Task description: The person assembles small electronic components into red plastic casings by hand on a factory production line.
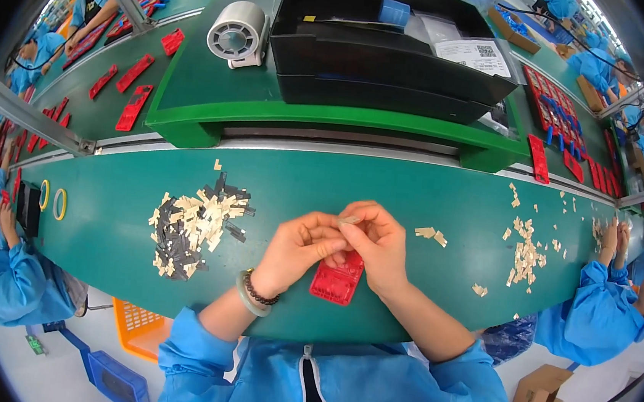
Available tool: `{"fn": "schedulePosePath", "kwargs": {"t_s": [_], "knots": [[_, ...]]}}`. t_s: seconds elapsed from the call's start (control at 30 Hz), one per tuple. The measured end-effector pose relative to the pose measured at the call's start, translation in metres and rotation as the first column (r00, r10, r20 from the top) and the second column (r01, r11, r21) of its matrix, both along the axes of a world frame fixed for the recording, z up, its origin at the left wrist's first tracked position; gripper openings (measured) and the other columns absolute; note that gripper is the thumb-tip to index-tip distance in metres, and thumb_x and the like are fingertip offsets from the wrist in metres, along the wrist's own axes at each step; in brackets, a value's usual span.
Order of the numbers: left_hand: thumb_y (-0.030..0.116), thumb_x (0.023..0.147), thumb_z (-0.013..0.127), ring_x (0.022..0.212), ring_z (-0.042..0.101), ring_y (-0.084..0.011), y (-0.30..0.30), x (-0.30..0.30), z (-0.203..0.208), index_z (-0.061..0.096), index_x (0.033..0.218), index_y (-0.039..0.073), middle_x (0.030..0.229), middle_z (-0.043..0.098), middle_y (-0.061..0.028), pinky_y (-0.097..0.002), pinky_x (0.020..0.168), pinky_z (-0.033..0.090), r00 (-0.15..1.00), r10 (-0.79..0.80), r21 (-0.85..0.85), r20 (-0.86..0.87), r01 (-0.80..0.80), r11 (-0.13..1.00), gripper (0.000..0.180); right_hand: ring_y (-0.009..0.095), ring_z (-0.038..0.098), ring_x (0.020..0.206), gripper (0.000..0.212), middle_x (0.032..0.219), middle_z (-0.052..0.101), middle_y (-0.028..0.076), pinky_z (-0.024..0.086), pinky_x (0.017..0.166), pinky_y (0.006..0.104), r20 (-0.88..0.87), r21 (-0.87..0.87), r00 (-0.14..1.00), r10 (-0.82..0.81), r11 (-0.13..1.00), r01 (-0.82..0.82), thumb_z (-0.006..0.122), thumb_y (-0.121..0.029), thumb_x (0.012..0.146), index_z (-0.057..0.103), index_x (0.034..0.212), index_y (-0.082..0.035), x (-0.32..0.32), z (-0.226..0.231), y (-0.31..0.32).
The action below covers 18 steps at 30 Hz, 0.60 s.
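Over the middle of the green table, the fingertips of my left hand (298,251) and my right hand (379,246) meet in a pinch. Between them is a small pale strip (350,219), whose exact kind is too small to make out. Directly below lies a red plastic shell (335,282), its upper part hidden by my fingers. A mixed pile of cream pieces (214,211) and dark grey pieces (175,245) sits to the left. A few cream pieces (432,234) lie just right of my right hand.
More cream pieces (526,253) are scattered at the right. Two tape rolls (60,203) stand far left. Beyond the table, a raised green shelf (329,117) carries a black bin (379,68) and a white fan (237,34). Red shells (134,106) lie on the belt; co-workers sit on both sides.
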<state>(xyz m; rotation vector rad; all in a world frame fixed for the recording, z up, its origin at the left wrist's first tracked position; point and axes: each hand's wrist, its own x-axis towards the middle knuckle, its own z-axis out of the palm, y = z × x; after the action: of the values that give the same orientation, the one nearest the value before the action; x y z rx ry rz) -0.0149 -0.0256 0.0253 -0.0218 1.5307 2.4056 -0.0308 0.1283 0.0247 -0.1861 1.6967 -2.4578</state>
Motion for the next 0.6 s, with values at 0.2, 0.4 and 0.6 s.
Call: {"fn": "schedulePosePath", "kwargs": {"t_s": [0.2, 0.4, 0.6], "knots": [[0.007, 0.096, 0.056, 0.068, 0.060, -0.0093, -0.007, 0.002, -0.007, 0.061, 0.101, -0.002, 0.083, 0.067, -0.0062, -0.0220, 0.062, 0.050, 0.998, -0.041, -0.015, -0.051, 0.040, 0.999, 0.011, 0.011, 0.058, 0.077, 0.008, 0.096, 0.055, 0.006, 0.049, 0.069, 0.0242, -0.202, 0.126, 0.979, -0.023, 0.991, 0.049, 0.064, 0.002, 0.085, 0.059, 0.091, 0.000, -0.002, 0.004, 0.004], [0.007, 0.097, 0.054, 0.073, 0.058, -0.0075, -0.007, 0.004, -0.004, 0.061, 0.103, -0.003, 0.086, 0.065, -0.0041, -0.0216, 0.067, 0.050, 0.979, -0.087, -0.274, -0.186, 0.033, 0.961, 0.013, 0.012, 0.057, 0.073, 0.013, 0.087, 0.057, 0.005, 0.046, 0.062, 0.0251, -0.316, 0.413, 0.947, 0.067, 0.908, 0.074, 0.070, 0.000, 0.079, 0.062, 0.088, -0.004, -0.004, 0.008, 0.010], [0.004, 0.095, 0.055, 0.075, 0.055, -0.0083, -0.014, 0.001, -0.002, 0.063, 0.102, -0.003, 0.090, 0.061, -0.0031, -0.0216, 0.068, 0.045, 0.990, -0.111, -0.104, -0.088, 0.102, 0.989, 0.013, 0.019, 0.057, 0.071, 0.024, 0.085, 0.058, 0.003, 0.048, 0.060, 0.0288, -0.844, 0.523, 0.467, 0.263, 0.596, 0.610, 0.073, -0.009, 0.070, 0.065, 0.092, -0.008, -0.019, 0.009, 0.013]]}}
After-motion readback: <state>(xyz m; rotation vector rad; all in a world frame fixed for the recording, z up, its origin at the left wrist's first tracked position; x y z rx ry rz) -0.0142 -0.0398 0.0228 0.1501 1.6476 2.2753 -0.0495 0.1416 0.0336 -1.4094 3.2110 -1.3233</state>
